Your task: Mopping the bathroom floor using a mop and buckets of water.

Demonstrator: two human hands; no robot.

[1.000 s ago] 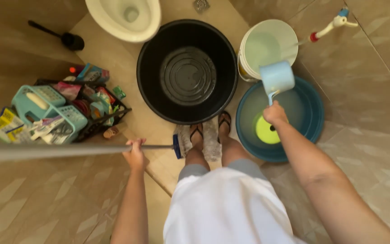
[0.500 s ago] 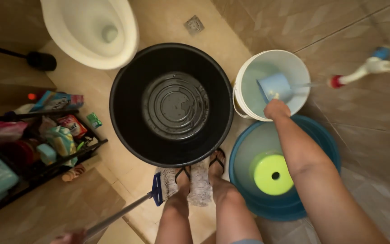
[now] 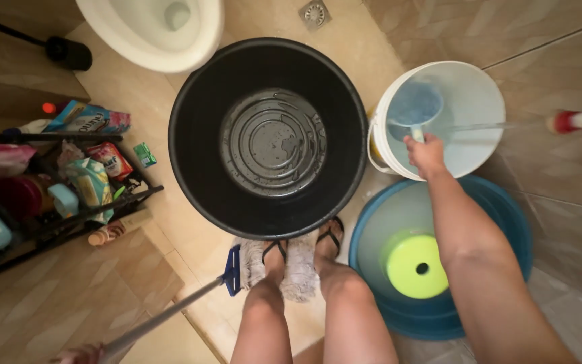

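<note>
Down inside the white bucket (image 3: 466, 114), at the right of the floor: right hand (image 3: 426, 154) clamped round the handle of a pale blue dipper (image 3: 413, 105), cup sunk into the water. At bottom left: left hand (image 3: 79, 354) barely in frame, probably closed on the grey mop handle (image 3: 166, 317), though too little visible to be sure. Mop head (image 3: 291, 263) bunched under both sandalled feet, hard against the rim of the big black tub (image 3: 267, 138). Risk of a slip: wet tile, feet on sodden cloth, body leaning toward the bucket. Risk of a spill: a full dipper lifted one-handed, tilting, splashing onto the blue basin (image 3: 500, 229) with its green disc (image 3: 417, 266) or onto the floor. Loosely held mop shaft liable to swing against the cluttered rack (image 3: 48, 216) and knock packets down.
</note>
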